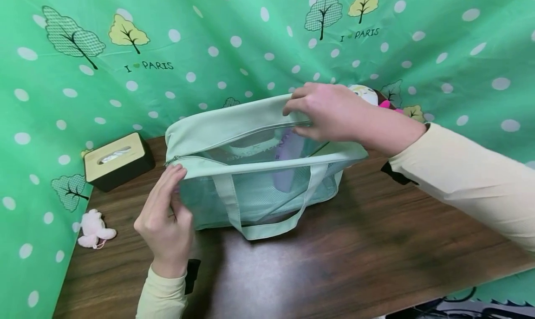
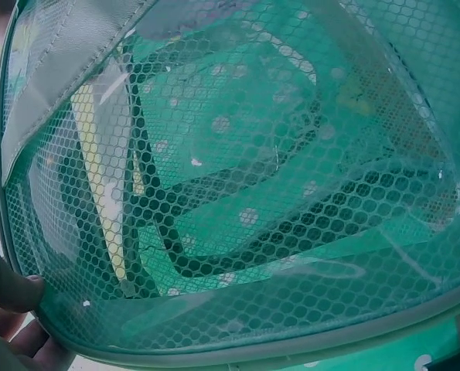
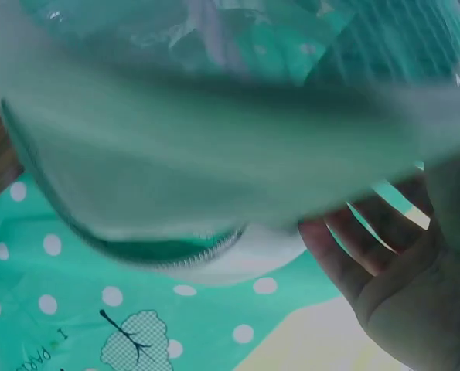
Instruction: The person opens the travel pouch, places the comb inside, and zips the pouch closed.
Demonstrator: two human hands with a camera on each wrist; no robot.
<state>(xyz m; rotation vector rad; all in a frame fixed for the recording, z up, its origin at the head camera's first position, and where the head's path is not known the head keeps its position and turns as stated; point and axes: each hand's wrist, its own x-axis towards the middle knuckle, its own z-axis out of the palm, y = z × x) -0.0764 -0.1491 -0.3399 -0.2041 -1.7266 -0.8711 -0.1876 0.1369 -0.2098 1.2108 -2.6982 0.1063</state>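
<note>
A mint-green zip bag with clear mesh sides stands upright on the table, its zipper undone along the top. A pale purple object shows through the near side; its kind is unclear. My left hand pinches the bag's left end, fingertips by the zipper's end; in the left wrist view its thumb lies at the bag's edge. Over the right part of the opening is my right hand, with fingers loosely bent. The right wrist view shows these fingers spread beside the bag's top edge. A strap handle hangs down the front.
A black tissue box with a wooden lid stands left of the bag. Nearer lies a pink plush toy. Behind my right forearm, a white plush toy is partly hidden. A green dotted curtain backs the wooden table.
</note>
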